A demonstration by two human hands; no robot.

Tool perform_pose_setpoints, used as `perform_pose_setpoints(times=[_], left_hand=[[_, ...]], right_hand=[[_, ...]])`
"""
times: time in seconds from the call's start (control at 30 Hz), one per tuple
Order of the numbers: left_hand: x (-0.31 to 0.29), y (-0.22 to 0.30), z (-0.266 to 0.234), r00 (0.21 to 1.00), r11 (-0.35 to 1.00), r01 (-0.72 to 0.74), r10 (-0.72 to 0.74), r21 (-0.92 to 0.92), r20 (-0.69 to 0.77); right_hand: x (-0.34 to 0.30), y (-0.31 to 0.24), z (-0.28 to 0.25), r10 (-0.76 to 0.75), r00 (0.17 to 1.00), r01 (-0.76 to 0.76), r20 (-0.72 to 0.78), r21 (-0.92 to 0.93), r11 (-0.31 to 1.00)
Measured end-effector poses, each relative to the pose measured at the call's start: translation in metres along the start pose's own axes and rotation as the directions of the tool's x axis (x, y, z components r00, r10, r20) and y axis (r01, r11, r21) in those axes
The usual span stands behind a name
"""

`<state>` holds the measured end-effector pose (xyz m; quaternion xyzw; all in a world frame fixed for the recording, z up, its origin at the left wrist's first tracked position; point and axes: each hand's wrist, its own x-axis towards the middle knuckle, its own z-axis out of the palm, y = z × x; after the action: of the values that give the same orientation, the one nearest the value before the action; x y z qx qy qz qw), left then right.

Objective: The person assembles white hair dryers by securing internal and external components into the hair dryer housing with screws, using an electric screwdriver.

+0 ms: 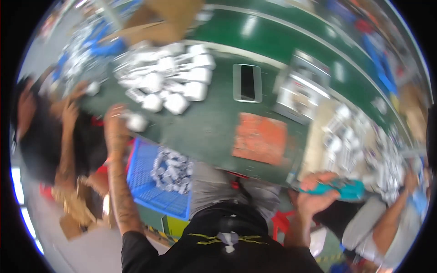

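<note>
My left hand (116,119) reaches over the left end of the green table, its fingers closed on a white round-headed plastic part (136,122), blurred by motion. Beyond it lies a pile of similar white parts (166,77) with rounded heads and narrow stems. Low on the right, my right hand (318,193) is wrapped round a teal hand tool (351,189), whose exact kind I cannot make out. The tool is held sideways past the table's near edge. An orange worn mat (259,138) lies on the table between my hands.
A blue plastic basket (157,202) with small grey-white parts stands at my left, against the table. A phone (247,83) and a printed box (302,88) lie farther back. More white parts (341,136) cover the right side. Co-workers' arms (68,136) show on both sides.
</note>
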<state>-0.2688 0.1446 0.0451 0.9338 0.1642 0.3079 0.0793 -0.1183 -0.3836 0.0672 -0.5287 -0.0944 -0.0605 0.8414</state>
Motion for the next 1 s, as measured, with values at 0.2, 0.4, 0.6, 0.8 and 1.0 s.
perform_pose_setpoints(times=[0.2, 0.4, 0.6, 0.8, 1.0], left_hand=[[0.040, 0.154, 0.018, 0.958, 0.948, 0.142, -0.205, -0.285, -0.202], [0.014, 0.436, 0.145, 0.827, 0.614, -0.137, 0.503, -0.778, 0.251], [0.011, 0.536, 0.189, 0.645, 0.770, -0.228, 0.578, -0.596, 0.500], [0.011, 0.513, 0.179, 0.757, 0.826, -0.093, 0.421, -0.556, 0.499], [0.036, 0.425, 0.117, 0.816, 0.608, -0.258, 0.553, -0.751, 0.168]], right_hand=[[-0.011, -0.010, -0.003, 0.001, 0.998, 0.010, 0.061, -0.187, 0.982], [-0.033, -0.028, -0.027, 0.039, 0.998, -0.046, -0.050, -0.166, 0.985], [-0.049, -0.041, -0.041, 0.032, 0.999, -0.036, -0.026, -0.194, 0.980], [-0.048, -0.040, -0.049, 0.050, 0.999, -0.045, 0.022, -0.183, 0.982], [-0.027, -0.035, -0.046, 0.181, 0.978, -0.155, 0.098, -0.232, 0.960]])
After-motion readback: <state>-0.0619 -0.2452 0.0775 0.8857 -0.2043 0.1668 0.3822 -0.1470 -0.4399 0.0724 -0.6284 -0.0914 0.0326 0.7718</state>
